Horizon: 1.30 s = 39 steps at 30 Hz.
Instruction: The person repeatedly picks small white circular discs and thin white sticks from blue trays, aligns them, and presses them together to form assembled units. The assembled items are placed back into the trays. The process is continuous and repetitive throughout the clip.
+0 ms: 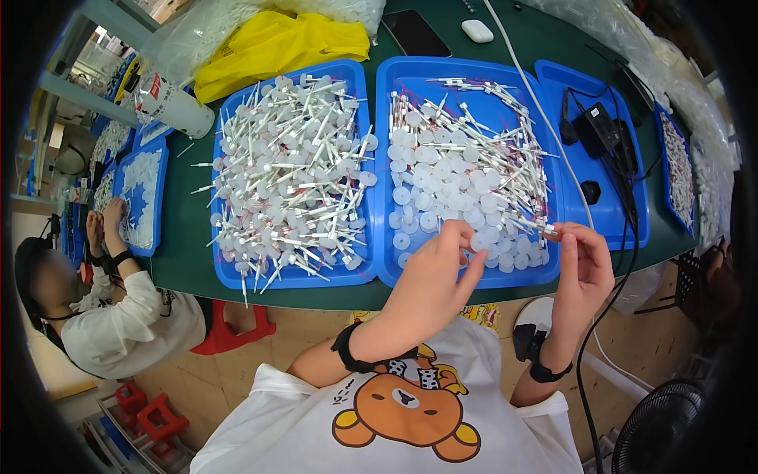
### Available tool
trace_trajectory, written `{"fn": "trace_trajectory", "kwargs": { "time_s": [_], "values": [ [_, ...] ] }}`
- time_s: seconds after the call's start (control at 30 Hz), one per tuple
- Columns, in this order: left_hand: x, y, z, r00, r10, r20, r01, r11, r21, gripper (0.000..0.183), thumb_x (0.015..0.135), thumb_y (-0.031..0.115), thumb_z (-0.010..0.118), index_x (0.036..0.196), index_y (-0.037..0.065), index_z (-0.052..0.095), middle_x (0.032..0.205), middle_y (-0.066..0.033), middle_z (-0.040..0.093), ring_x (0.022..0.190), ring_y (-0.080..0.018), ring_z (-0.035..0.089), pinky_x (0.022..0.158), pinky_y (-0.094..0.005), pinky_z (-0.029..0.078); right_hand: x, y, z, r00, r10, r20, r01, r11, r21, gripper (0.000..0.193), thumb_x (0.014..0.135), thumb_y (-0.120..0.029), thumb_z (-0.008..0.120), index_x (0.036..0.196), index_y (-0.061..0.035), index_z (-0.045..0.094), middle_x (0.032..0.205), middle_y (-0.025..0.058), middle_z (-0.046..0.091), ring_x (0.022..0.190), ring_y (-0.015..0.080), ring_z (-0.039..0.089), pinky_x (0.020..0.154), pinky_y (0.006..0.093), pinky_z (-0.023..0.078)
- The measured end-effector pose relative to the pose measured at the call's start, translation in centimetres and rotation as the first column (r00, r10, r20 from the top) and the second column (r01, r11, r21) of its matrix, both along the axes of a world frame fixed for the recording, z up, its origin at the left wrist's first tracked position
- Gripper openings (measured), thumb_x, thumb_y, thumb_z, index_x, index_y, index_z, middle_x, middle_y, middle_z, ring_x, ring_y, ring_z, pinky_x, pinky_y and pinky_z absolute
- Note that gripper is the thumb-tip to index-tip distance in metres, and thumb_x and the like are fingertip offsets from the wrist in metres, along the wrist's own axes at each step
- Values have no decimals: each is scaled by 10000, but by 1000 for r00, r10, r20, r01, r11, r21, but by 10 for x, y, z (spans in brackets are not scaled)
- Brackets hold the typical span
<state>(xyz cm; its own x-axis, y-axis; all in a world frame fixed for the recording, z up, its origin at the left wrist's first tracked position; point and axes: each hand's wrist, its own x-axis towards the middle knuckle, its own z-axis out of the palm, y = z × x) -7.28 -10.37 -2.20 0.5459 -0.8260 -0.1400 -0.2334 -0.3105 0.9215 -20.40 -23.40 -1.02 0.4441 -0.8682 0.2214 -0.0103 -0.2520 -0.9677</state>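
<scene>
Left hand is pinching a disc, right hand a white stem — long axis pointing leftward across the blue tray.

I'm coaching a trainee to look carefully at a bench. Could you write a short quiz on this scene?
1. Which hand has the end of a white stick at its fingertips? A) left B) right

2. True or false: the black phone lies directly on the green table.

3. Fill in the colour: the black power adapter sits in a ____ tray.

Key: 1. B, the right hand. 2. True. 3. Blue.
</scene>
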Motion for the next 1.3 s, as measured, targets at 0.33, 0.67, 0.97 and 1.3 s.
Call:
{"fn": "trace_trajectory", "kwargs": {
  "time_s": [0.33,0.67,0.97,1.3],
  "values": [
    [9,14,2,808,-377,-453,23,788,-615,305,984,-10,459,1283,34,421,1444,-221,412,1308,-246,452,1079,-414,367,13,35,10,980,120,-159,-175,900,-400,170,764,69,740,916,6,696,1002,128,657,891,231,637,757,301,502],
    [7,22,1,847,-259,-464,-65,816,-574,272,1003,34,475,1272,10,443,1396,-216,476,1276,-242,494,1055,-410,404,19,47,3,980,56,-190,-122,925,-361,150,748,57,763,864,-10,695,943,90,622,817,208,608,706,290,482],
    [8,24,1,771,-231,-594,-182,814,-552,271,988,-9,507,1253,25,458,1366,-168,510,1213,-170,527,1036,-331,420,24,54,0,985,6,-175,-80,903,-421,194,736,54,753,910,-14,700,954,97,617,850,216,596,725,300,475],
    [15,36,10,600,-452,-660,57,847,-528,284,971,37,536,1243,-22,480,1259,-188,555,1147,-210,548,996,-380,431,22,20,10,773,610,178,-630,701,335,260,953,-58,535,1156,45,660,1184,150,606,1056,205,571,901,334,461]
  ]
}}
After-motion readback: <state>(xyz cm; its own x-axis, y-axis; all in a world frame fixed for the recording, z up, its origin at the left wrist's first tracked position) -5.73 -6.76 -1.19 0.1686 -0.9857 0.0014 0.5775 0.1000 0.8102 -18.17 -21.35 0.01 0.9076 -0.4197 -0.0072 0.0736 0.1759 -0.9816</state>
